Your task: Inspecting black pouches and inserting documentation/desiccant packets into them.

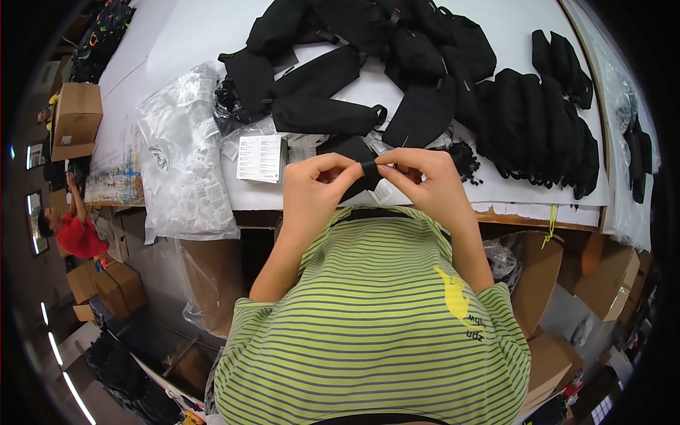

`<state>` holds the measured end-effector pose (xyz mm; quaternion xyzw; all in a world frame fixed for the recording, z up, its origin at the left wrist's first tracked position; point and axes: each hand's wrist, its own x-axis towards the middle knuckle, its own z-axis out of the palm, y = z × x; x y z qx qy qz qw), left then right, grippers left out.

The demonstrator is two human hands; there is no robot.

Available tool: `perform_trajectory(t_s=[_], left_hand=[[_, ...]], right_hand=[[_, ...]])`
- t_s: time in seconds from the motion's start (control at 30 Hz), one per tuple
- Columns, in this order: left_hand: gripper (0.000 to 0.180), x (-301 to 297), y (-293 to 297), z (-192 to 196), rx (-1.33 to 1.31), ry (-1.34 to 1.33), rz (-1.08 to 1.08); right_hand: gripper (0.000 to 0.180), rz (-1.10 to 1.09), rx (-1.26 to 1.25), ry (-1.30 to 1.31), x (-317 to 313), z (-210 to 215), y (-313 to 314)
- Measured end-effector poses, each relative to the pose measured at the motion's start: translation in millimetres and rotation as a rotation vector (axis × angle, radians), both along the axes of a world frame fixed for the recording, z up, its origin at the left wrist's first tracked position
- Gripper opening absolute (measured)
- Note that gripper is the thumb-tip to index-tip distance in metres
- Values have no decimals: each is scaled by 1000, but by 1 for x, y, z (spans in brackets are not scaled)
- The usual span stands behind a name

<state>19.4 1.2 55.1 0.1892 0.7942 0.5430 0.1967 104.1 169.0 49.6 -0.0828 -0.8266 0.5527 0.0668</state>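
Close to my body, at the table's near edge, my left hand [315, 185] pinches one end of a short black strap loop [369, 168] between thumb and fingertips. On its other side my right hand [429, 180] grips the same loop in a like pinch. Just behind it lies a black fabric pouch [347, 146], partly covered by my fingers; whether the loop is sewn to it I cannot tell. A small white tag [382, 191] hangs below the loop. Left of my left hand rests a stack of white printed cards [259, 159].
Black pouches [319, 74] lie heaped across the table, and more stand in a row [535, 120] at the right. A clear bag of labels [188, 163] covers the left front edge. Cardboard boxes [76, 113] stand around, and a person in red [79, 234] is far left.
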Motion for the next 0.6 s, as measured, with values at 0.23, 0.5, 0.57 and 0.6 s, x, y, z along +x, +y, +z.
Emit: perform_trajectory(t_s=[0.23, 0.5, 0.57, 0.6], left_hand=[[8, 2, 0, 7, 67, -3, 39], [3, -10, -6, 3, 221, 136, -10], [3, -15, -13, 8, 362, -12, 14], [5, -17, -14, 11, 501, -162, 37]], right_hand=[[10, -19, 298, 224, 1, -2, -7], [8, -23, -182, -130, 1, 13, -5], [10, -53, -712, -1, 6, 7, 4], [10, -54, -711, -2, 9, 9, 9]])
